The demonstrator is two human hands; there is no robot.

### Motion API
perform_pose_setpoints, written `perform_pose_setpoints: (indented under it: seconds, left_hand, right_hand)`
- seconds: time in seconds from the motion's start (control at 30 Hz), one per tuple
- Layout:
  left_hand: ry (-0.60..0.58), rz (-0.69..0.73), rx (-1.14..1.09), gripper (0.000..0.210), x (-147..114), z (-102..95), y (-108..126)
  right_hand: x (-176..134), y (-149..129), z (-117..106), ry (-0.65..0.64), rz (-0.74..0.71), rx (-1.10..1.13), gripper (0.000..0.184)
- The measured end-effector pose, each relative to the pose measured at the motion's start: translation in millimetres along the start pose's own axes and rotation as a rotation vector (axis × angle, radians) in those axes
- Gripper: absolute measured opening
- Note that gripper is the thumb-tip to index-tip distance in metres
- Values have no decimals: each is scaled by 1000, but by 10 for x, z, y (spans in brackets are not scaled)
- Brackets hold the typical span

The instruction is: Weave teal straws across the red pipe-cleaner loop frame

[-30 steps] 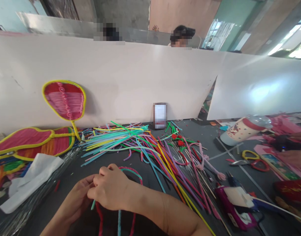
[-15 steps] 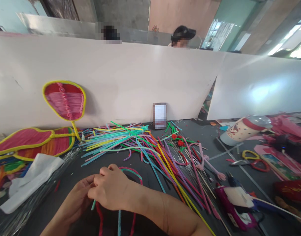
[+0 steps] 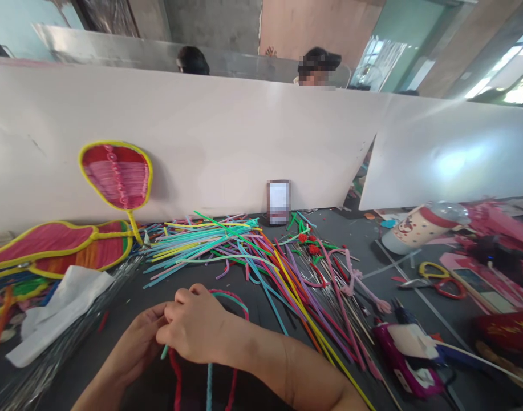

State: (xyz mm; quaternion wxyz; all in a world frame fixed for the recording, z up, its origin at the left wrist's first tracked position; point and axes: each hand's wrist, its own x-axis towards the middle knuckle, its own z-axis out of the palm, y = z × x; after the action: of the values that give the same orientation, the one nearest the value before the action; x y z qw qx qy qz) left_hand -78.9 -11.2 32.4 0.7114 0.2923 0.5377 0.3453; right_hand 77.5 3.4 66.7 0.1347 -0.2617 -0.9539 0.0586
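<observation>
Pinching with bunched fingertips of left hand (image 3: 142, 338) and right hand (image 3: 198, 326), apparently on teal strand (image 3: 164, 351); whether also on red strand (image 3: 177, 379), cannot tell. Already arched together beyond the right hand; dangling below it, seemingly unfinished. Beyond both hands, loose stems (image 3: 201, 241), apparently unused.

L hand (image 3: 142, 337) part. hid., phone scrn (image 3: 279, 198) blurred

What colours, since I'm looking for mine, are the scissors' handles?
One yellow handle and one red handle, best seen in the head view.
</observation>
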Motion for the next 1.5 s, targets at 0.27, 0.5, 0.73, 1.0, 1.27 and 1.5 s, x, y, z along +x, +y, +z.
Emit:
perform_pose_setpoints:
  seconds: [0.27,0.5,0.73,1.0,1.27,1.5]
  left_hand:
    - [-66,47,-18,21,-3,-18,-35]
    - [-137,71,-19,21,-54,45,-60]
    - [-192,81,17,28,-176,144,-86]
    - [-204,88,5,29,-290,159,-145]
    - [-196,153,-26,30,-252,248,-157]
    - [-206,183,-51,27,-196,302,-118]
  right_hand:
    - [-72,-34,-6,-2,-20,-37,14]
    - [-279,-103,-11,97,-37,-52,11]
    - [-491,-171,29,206,-33,-59,16]
    - [-594,-274,42,261,-35,-69,19]
    - [-584,-244,-12,305,-36,-73,23]
    - [-556,-146,-53,335,-11,-77,13]
